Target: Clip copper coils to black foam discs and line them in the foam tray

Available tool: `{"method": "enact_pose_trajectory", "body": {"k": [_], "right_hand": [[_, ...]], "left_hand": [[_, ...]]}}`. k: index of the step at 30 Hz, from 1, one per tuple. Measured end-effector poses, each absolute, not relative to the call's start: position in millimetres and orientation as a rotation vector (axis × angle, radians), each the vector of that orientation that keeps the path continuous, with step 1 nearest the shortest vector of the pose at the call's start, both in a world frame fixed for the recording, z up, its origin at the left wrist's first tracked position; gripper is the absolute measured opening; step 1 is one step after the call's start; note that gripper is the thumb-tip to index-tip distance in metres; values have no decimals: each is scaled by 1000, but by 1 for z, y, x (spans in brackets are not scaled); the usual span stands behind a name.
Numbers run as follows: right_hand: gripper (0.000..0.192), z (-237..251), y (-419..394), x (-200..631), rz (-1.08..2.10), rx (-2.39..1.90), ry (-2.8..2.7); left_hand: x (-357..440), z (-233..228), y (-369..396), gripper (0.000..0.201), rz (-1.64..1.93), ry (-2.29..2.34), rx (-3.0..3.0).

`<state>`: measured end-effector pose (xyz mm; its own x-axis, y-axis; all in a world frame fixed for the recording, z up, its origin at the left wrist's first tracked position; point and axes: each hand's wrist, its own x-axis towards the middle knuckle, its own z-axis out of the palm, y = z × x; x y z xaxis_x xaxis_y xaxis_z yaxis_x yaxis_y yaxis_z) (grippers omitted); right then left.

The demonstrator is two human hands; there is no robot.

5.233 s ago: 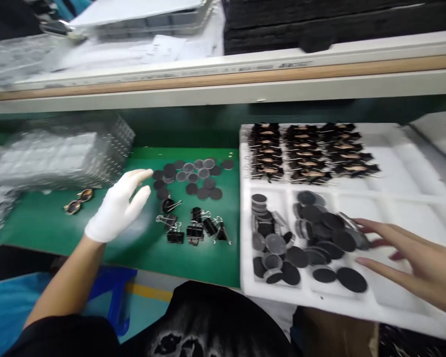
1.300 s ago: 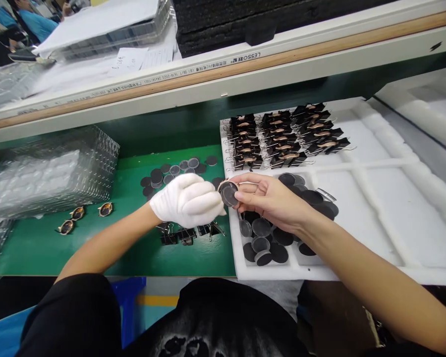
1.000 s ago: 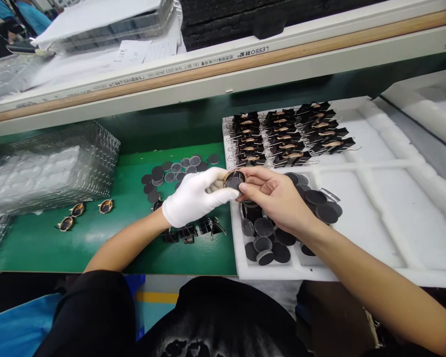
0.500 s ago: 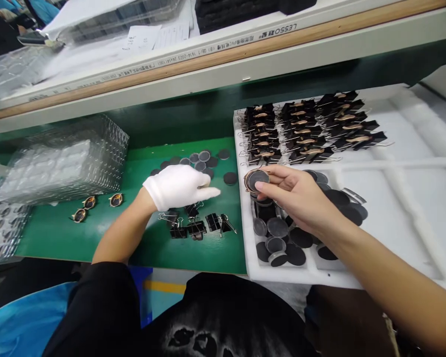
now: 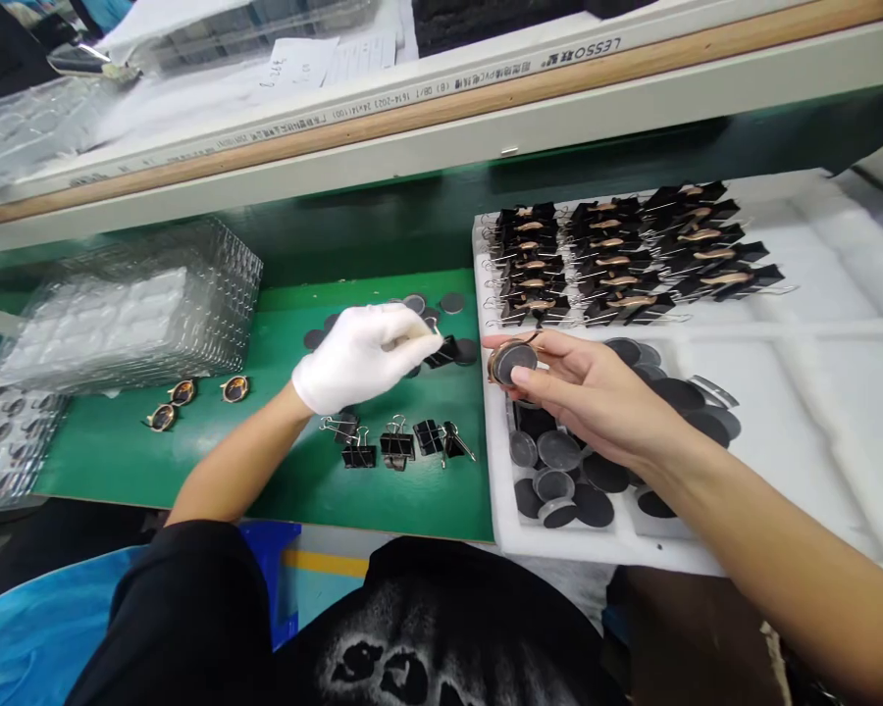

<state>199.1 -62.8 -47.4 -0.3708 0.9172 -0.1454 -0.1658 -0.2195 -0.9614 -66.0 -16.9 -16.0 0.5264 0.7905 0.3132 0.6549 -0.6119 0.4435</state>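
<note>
Left hand point(image 5: 368, 358), gloved: thumb and fingers are pinched together on the wire handles of a black clip point(image 5: 441, 352), leaving little visible gap; its body hangs over the table point(image 5: 412, 510). Right hand point(image 5: 596, 394), bare: the grip is closed around a gold-rimmed round case point(image 5: 493, 369), thumb pressing a dark disc point(image 5: 513, 362) on its face. The case is held above the left wall of the white tray point(image 5: 488, 441). Progress, as judged: clipped pieces point(image 5: 610, 260) stand in three columns at the tray's far side and appear complete to that state; the held case carries no clip. Outstanding on the table are three loose cases point(image 5: 235, 389) without visible clips, several spare clips point(image 5: 397, 446) and scattered discs point(image 5: 452, 303), some hidden behind the glove; further discs point(image 5: 559, 451) are heaped in the tray. Edges: the shelf point(image 5: 427, 147) runs across above the work and limits lift at the rear; the tray wall stands just below the case. The most working room appears to lie toward the near table edge, in front of the spare clips.
</note>
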Motion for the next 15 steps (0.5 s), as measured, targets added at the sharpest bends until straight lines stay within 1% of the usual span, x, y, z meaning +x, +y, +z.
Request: {"method": "enact_pose_trajectory", "body": {"k": [2, 5, 7, 9, 12, 15], "right_hand": [[33, -47, -63, 198, 1654, -962, -1270], [21, -49, -65, 196, 1616, -923, -1351], [15, -50, -67, 196, 1606, -893, -1394], [14, -51, -67, 197, 1539, -873, -1443], [13, -50, -67, 200, 1424, -901, -1584], [12, -47, -65, 204, 1399, -919, -1739]], "left_hand": [[-43, -18, -27, 29, 993, 1253, 2372], [-20, -19, -40, 29, 1088, 1238, 2207], [-17, -17, -42, 28, 989, 1202, 2193], [-23, -13, -39, 30, 842, 1174, 2335], [-37, -8, -29, 47, 575, 1149, 2614], [-44, -8, -19, 57, 325, 1146, 2589]]}}
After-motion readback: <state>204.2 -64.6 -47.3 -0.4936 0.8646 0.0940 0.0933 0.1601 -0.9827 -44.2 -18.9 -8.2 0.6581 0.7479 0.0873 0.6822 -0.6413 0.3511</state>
